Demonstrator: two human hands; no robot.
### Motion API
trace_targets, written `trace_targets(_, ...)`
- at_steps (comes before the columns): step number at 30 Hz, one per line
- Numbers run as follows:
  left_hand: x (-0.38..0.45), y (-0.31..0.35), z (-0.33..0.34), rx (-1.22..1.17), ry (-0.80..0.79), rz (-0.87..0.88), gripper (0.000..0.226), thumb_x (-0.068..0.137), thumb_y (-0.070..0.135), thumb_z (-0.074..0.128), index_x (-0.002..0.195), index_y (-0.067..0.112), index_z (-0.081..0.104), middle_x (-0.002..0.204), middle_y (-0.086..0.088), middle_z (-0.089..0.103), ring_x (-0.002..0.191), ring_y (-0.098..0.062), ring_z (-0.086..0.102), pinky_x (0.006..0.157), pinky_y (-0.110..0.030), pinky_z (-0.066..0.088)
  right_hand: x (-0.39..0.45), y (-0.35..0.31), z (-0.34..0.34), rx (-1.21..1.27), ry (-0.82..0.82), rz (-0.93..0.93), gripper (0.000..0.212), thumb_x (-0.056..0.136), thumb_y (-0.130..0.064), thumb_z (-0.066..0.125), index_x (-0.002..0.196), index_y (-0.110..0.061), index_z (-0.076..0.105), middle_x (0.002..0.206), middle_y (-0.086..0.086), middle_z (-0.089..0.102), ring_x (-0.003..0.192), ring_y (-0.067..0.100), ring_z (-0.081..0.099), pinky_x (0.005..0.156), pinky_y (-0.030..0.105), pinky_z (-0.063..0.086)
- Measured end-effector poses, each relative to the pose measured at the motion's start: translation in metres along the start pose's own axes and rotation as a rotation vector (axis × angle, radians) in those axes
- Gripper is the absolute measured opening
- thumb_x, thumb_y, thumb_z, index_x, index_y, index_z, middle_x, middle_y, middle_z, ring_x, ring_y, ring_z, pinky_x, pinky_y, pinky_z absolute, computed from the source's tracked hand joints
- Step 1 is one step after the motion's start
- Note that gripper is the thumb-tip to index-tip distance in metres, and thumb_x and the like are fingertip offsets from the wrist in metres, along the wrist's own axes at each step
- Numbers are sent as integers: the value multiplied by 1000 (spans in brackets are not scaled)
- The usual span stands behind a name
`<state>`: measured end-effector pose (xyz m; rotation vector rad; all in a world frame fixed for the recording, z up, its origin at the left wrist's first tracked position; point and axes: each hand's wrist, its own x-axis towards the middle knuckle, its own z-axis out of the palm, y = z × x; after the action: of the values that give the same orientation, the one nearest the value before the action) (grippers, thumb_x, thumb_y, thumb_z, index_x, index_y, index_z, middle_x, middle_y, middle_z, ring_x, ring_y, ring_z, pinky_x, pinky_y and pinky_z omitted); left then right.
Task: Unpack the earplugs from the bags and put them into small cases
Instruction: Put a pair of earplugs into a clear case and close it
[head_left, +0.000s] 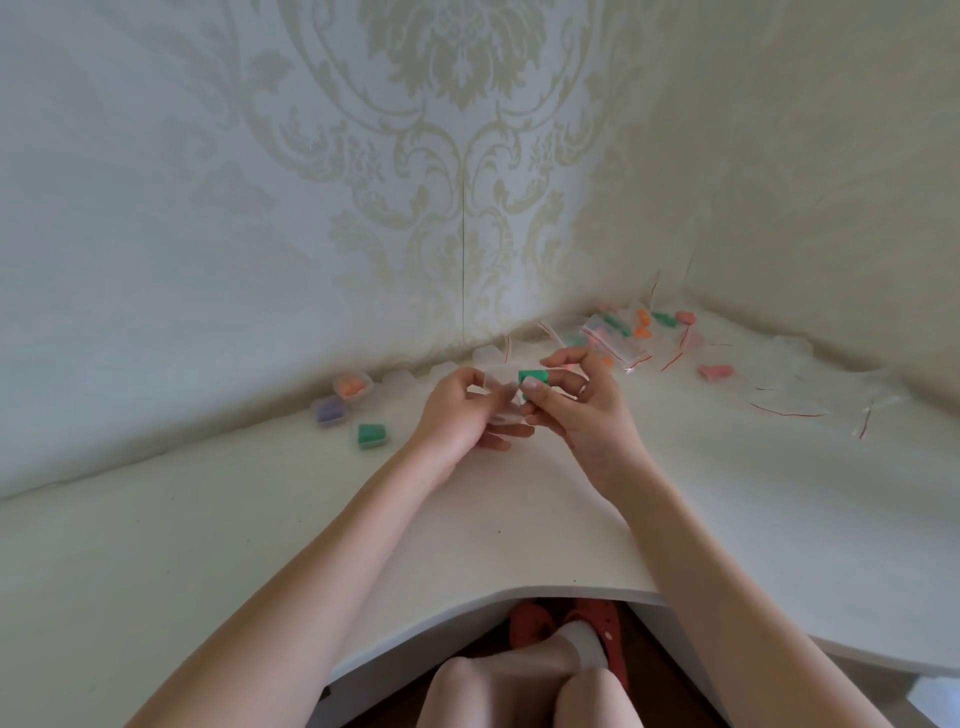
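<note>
My right hand (576, 410) pinches a green earplug (533, 375) between thumb and fingers, above the white corner desk (467, 545). Close on its left, my left hand (462, 415) holds a small clear case (501, 395), fingers curled round it. The earplug sits right at the case's upper right edge. Three filled cases lie to the left: one with orange plugs (353, 387), one with purple (330, 411), one with green (373, 435). Small zip bags with orange and green earplugs (623, 332) are heaped in the corner behind my hands.
Empty clear bags with red zip strips (810, 395) are scattered at the right. Several empty clear cases (410, 375) line the wall. A loose pink earplug pair (716, 372) lies right of the heap. The desk's curved front edge is above my knees.
</note>
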<state>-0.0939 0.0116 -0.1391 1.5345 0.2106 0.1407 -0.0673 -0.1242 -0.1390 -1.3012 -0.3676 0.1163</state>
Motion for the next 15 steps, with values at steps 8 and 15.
trace_targets(8, 0, -2, 2, 39, -56, -19, 19, 97, 14, 50, 102, -1, 60, 78, -12, 67, 70, -26, 71, 46, -23, 49, 1, 7, 3, -268, -3, -45, 8, 84, 2, 67, 88, -4, 71, 65, 3, 67, 56, 9, 61, 59, 25, 55)
trace_targets(15, 0, 6, -4, -182, -222, -225, 42, 102, 37, 38, 107, 5, 64, 96, -13, 72, 86, -24, 71, 60, -26, 55, 8, 16, -5, -661, 70, -217, 20, 85, 0, 64, 89, -18, 74, 83, -14, 62, 74, 6, 60, 75, 23, 50)
